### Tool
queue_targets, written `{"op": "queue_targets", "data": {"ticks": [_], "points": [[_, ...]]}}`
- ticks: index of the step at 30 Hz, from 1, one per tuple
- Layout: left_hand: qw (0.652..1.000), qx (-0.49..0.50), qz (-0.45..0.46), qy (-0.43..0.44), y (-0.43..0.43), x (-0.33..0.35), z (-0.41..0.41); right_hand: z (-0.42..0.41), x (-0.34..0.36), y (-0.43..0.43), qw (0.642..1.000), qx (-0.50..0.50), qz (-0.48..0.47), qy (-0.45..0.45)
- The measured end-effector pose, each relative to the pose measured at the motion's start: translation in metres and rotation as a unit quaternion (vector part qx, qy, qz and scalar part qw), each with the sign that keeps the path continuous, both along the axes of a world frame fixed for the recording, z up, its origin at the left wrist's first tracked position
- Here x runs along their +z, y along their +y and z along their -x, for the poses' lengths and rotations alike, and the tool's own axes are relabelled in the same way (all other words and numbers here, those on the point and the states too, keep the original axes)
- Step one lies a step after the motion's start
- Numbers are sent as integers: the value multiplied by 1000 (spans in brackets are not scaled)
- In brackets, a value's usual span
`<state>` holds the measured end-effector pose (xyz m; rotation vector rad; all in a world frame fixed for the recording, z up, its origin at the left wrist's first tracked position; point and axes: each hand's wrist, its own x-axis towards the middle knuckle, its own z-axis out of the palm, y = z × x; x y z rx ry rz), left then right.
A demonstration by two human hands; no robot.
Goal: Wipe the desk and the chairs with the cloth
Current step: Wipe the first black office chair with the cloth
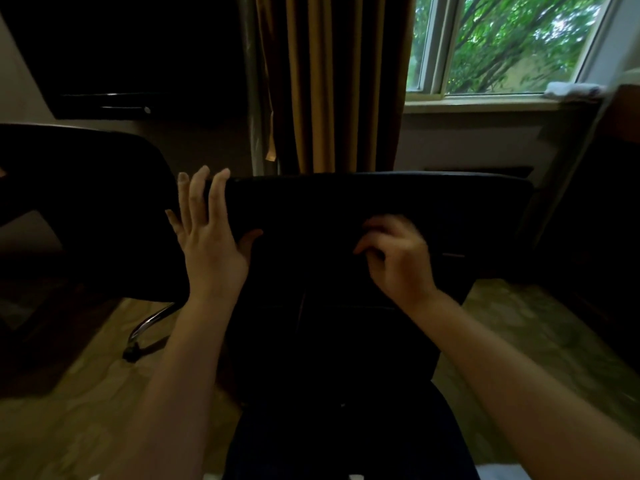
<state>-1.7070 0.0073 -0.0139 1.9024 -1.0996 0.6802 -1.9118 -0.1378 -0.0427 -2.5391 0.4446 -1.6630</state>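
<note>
While I stand over it in the dim room, the black chair (346, 209) fills the middle of my view, its backrest turned toward me and its straight top edge running level below the curtain (329, 81). The backrest looks smooth and matte, with rounded corners and faint seams across it. My left hand (207, 251) sits at its upper left corner, fingers straight and spread past the top edge, thumb lying against the near face. My right hand (394, 258) is on the face of the backrest, right of centre, its fingers curled; it is blurred, and against the dark surface I cannot tell whether it pinches anything.

A second black chair (86, 202) stands just beside the first on the left, with a curved chrome leg (149, 323) showing under it. Patterned carpet (519, 323) lies bare on both sides of the chair. Behind, the heavy pleated curtain hangs in ochre folds next to a window (502, 43) full of green leaves. A white cloth (571, 89), folded and soft-looking, lies at the right end of the pale window sill (485, 103), well apart from both hands. A dark glossy screen (121, 46) occupies the upper left.
</note>
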Motion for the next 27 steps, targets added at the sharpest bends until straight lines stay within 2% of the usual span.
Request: {"op": "queue_targets", "data": {"ticks": [2,4,5,8,11,14,16,17,19,24,27], "points": [[999,18,-33,29,1,8,5,-2,-25,-2,995,21,-31,92],[997,18,-61,50,0,18,13,1,-21,1,993,33,-41,105],[997,2,-68,36,-2,23,19,3,-10,5,996,36,-31,77],[986,-106,-95,-86,-18,37,44,15,34,14,998,-14,23,-63],[981,-152,-61,-106,-36,38,67,20,47,10,988,-76,61,-122],[986,-111,-17,-125,-43,27,66,20,-12,-7,995,-72,75,-12],[986,-104,-11,-131,-44,23,61,22,-51,-13,994,-51,47,84],[986,-105,-9,-132,-43,22,60,25,-59,-13,993,-44,30,104],[985,-103,-3,-139,-42,22,60,27,-49,-11,996,-39,24,78],[986,-113,3,-122,-42,23,55,32,26,-2,990,-86,83,-76],[987,-116,5,-114,-41,24,54,25,1,-5,994,-83,58,-45]]}}
